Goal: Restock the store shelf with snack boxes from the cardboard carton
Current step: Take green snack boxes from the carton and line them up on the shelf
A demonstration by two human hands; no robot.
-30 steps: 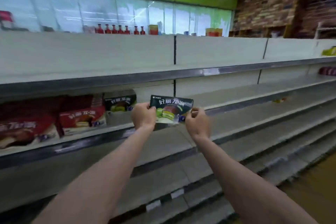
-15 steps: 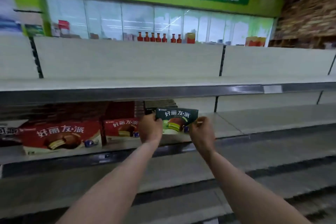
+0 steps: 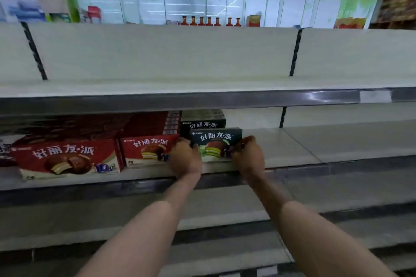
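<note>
A dark green snack box [image 3: 215, 144] is gripped at both ends, upright and facing outward: its left end is held by the left hand [image 3: 185, 158], its right end by the right hand [image 3: 248, 157], with the fingers of each curled round the box edges. The box is set at the front of the second shelf [image 3: 292, 148], its lower edge at or just above the shelf surface; contact cannot be told. Directly behind the held box, between the two hands and further in, another dark green box [image 3: 203, 123] is seen. Just beside the left hand, on its outer side, a red snack box [image 3: 146, 149] is stood, and further out from that hand a larger red snack box [image 3: 65, 157]. Beyond the right hand's outer side the shelf surface is bare. Above both hands an upper shelf [image 3: 202, 96] is mounted.
</note>
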